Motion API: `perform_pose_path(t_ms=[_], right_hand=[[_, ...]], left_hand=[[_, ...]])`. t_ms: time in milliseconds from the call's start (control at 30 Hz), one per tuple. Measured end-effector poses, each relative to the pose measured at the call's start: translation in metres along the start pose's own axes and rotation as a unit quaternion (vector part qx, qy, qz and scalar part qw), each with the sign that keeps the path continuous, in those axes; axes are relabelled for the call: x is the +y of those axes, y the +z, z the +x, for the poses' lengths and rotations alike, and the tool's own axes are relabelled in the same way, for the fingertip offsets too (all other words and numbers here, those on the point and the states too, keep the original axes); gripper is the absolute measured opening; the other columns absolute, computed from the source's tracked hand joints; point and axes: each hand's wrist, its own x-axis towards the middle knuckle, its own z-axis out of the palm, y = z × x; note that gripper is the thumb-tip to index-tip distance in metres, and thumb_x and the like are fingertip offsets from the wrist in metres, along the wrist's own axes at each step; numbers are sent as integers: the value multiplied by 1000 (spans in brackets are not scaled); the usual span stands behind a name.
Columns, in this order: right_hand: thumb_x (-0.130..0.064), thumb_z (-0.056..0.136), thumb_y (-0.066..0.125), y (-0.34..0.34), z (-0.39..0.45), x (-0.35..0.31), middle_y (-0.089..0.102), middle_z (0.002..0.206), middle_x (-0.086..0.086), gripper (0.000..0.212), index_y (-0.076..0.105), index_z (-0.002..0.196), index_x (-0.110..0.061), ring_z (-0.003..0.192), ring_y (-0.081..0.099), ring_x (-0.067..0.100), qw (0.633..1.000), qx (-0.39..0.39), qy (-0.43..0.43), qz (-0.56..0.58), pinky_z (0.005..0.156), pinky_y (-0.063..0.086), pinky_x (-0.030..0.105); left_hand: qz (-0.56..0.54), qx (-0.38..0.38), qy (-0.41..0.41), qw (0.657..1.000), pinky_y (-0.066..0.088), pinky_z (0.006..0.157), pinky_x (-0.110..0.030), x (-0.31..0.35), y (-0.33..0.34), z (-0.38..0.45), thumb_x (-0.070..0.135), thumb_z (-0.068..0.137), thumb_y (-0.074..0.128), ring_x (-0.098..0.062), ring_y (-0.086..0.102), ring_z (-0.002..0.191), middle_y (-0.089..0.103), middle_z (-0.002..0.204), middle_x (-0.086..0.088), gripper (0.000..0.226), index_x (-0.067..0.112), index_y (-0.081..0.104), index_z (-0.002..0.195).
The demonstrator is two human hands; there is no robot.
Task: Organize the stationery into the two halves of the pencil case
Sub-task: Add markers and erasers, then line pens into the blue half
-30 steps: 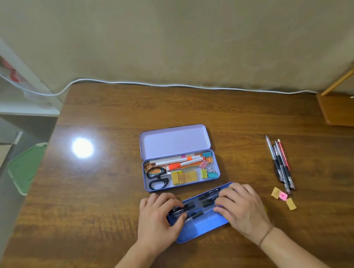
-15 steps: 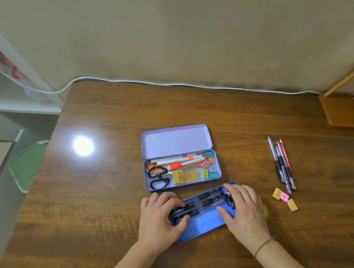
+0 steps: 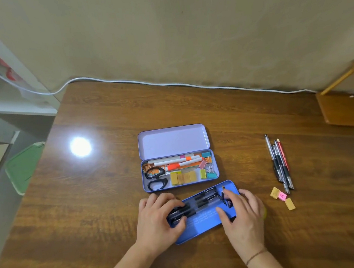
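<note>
— So, starting from the left, what did your left hand (image 3: pixel 158 220) have?

— Your left hand lay on the near-left end of the blue tray (image 3: pixel 204 223), fingers curled over the black pens (image 3: pixel 180 212) lying in it, thumb tucked under their near side. Whether you actually pinched one or only pressed on them, I cannot tell.

— And the tray itself?

— It sat tilted on the wooden table (image 3: pixel 103 190), just in front of the purple tin (image 3: pixel 173 141), whose lid stood open toward the wall. In the tin's lower half you had black scissors (image 3: pixel 155 178) at the left, white markers (image 3: pixel 174 161) with orange and pink bands along the far side, yellow sticky tabs (image 3: pixel 183 177) in the middle, and coloured binder clips (image 3: pixel 207 167) at the right.

— Your right hand (image 3: pixel 243 218)?

— It rested on the tray's right end, fingers loosely spread; your forefinger and thumb were at a small dark object there, too blurred to name.

— Further right?

— A bundle of pens (image 3: pixel 279 163) lay well apart from the case, pointing away from you, with three small erasers (image 3: pixel 282 197) just beside their near tips, all on the bare table.
</note>
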Motion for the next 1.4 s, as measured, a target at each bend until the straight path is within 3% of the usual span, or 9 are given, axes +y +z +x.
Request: perform_pose_path(t_ms=[233,400,567,700,800,933,1033,1233,1400], right_hand=[[-25,70,82,8,-1,3,71,96,-11,32,73,100,-22,109,51,18,1000,19,13,20,102,34,55],[-43,83,57,8,-1,10,70,100,-13,27,73,97,-27,114,52,19,999,-13,-33,-11,110,24,53],[-42,84,54,-3,8,22,69,102,-11,30,72,100,-24,111,52,19,997,5,-81,14,102,35,50],[-39,85,57,-29,42,60,69,98,-1,29,72,98,-18,96,53,26,991,110,71,25,82,44,37],[-37,84,66,-42,72,89,68,100,4,25,70,103,-21,91,51,28,976,81,199,-32,72,43,34],[-45,82,66,-44,90,101,67,93,0,26,68,99,-25,85,51,25,974,9,192,-116,68,43,34],[-45,82,66,-43,94,102,67,92,-1,22,70,93,-26,83,48,23,976,7,165,-144,68,42,34],[-41,79,72,-44,91,105,68,90,2,27,70,98,-21,80,50,23,968,50,230,-86,62,40,30],[-36,87,61,-46,91,104,69,95,5,24,73,98,-20,82,48,26,964,14,184,-191,67,35,32]], left_hand=[[-4,-5,-3,1000,37,78,-30,0,-1,0,41,69,71,-5,50,89,59,102,23,27,39,68,96],[-10,0,3,1000,37,78,-30,0,0,-1,40,69,69,-6,51,90,59,102,22,28,37,68,96],[-2,1,5,1000,37,77,-32,0,1,-1,47,70,72,-7,52,88,59,101,23,27,39,67,95],[6,-7,10,1000,37,79,-31,-1,1,-1,52,70,72,-5,49,91,58,104,22,30,40,67,97],[12,-5,10,1000,36,79,-31,-1,1,-1,53,71,71,-4,48,91,58,103,23,28,39,67,95],[16,-3,9,1000,35,79,-31,-1,2,-1,54,71,70,-5,49,90,59,103,23,27,39,67,94],[17,-5,7,1000,35,79,-30,-1,1,0,53,71,71,-5,49,91,59,103,23,27,39,66,94],[2,-11,6,1000,37,80,-30,0,-1,0,52,71,72,-5,49,92,59,103,23,28,39,65,95],[-7,-16,5,1000,36,80,-29,0,-1,0,51,71,72,-4,50,93,59,103,22,30,38,66,97]])
